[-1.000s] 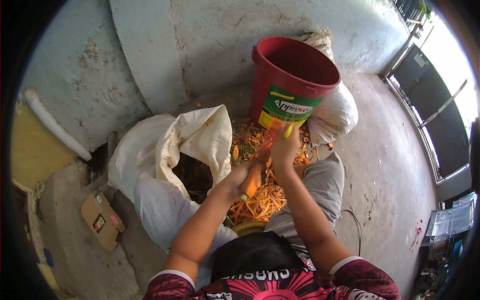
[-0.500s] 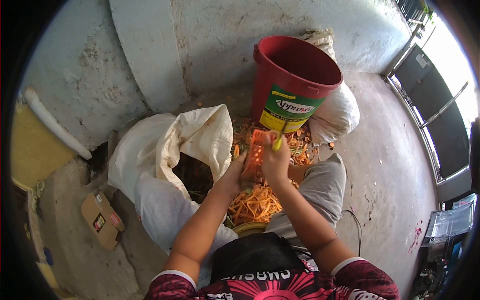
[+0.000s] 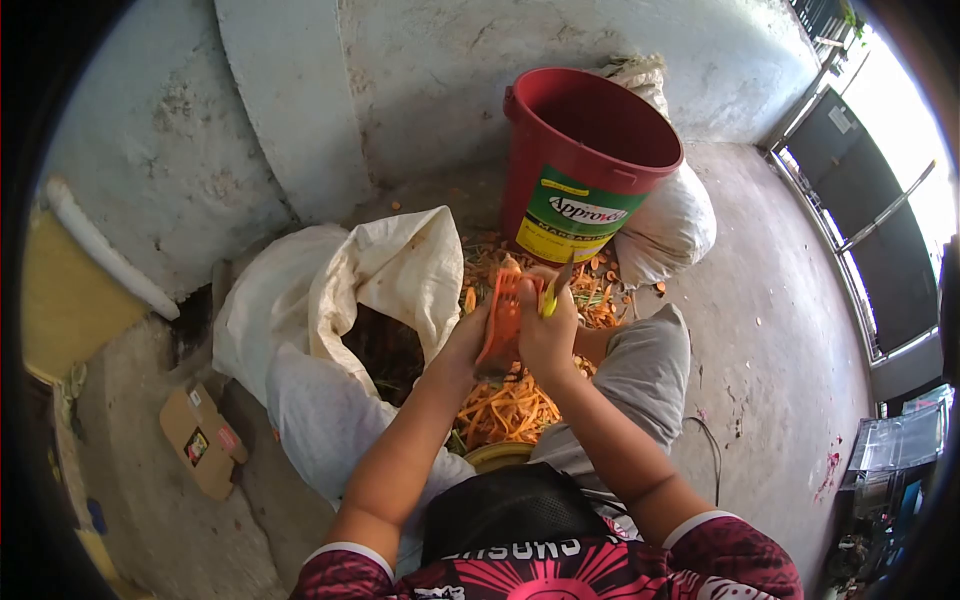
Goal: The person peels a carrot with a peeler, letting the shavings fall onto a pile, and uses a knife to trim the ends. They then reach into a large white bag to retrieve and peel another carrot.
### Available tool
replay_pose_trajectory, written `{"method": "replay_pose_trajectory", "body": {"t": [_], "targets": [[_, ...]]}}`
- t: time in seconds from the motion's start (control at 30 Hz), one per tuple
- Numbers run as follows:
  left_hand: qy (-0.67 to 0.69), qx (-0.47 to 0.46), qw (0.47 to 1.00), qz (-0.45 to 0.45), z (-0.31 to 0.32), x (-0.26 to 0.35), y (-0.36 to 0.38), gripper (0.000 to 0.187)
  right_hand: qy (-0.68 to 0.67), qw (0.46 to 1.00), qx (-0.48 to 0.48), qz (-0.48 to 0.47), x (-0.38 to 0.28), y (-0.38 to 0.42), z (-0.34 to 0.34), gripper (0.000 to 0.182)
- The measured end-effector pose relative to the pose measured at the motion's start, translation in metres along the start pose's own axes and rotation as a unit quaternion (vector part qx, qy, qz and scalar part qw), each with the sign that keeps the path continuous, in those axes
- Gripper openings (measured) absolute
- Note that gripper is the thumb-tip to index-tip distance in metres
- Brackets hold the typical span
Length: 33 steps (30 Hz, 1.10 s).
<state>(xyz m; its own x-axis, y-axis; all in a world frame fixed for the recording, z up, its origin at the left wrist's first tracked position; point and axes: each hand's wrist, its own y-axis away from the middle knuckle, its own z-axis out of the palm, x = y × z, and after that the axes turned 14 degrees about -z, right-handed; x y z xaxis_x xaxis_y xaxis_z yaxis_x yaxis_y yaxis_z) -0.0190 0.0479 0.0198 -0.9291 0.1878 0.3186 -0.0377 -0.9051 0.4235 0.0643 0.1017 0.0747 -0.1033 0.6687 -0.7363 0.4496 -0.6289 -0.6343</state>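
Between my hands is an orange plastic grater (image 3: 502, 322) with rows of holes, held upright. My left hand (image 3: 467, 340) is closed on its left side. A knife with a yellow handle (image 3: 549, 298) is gripped in my right hand (image 3: 550, 338), its blade pointing up and away; this hand also rests against the grater's right side. What looks like a carrot end (image 3: 510, 263) shows above the grater, and the rest of it is hidden. Below my hands, shredded carrot (image 3: 508, 412) fills a yellowish basin (image 3: 500, 456) between my legs.
An open white sack (image 3: 400, 262) with dark scraps inside stands at left. Ahead is a red bucket (image 3: 530, 190) with a margarine label, and a filled sack (image 3: 680, 225) behind it. Carrot peelings (image 3: 600, 308) litter the floor. Flattened cardboard (image 3: 203, 442) lies at left.
The grater has tilted and come slightly lower and closer, and the carrot end now shows above it. The knife has shifted a little in my right hand.
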Motion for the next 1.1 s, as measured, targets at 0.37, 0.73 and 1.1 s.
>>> {"method": "replay_pose_trajectory", "body": {"t": [0.37, 0.73, 1.1], "targets": [[-0.176, -0.049, 0.983, -0.024, 0.010, 0.006, 0.017, 0.043, -0.186, 0.955, 0.223, 0.059, 0.048, -0.064, -0.041, 0.016], [-0.280, -0.121, 0.946, -0.111, 0.019, 0.002, 0.034, 0.045, 0.033, 0.993, 0.111, -0.006, 0.046, -0.079, -0.030, 0.017], [-0.196, -0.244, 0.941, -0.128, 0.006, -0.007, 0.025, 0.047, -0.028, 0.987, 0.158, -0.030, 0.048, -0.054, -0.025, 0.019]]}}
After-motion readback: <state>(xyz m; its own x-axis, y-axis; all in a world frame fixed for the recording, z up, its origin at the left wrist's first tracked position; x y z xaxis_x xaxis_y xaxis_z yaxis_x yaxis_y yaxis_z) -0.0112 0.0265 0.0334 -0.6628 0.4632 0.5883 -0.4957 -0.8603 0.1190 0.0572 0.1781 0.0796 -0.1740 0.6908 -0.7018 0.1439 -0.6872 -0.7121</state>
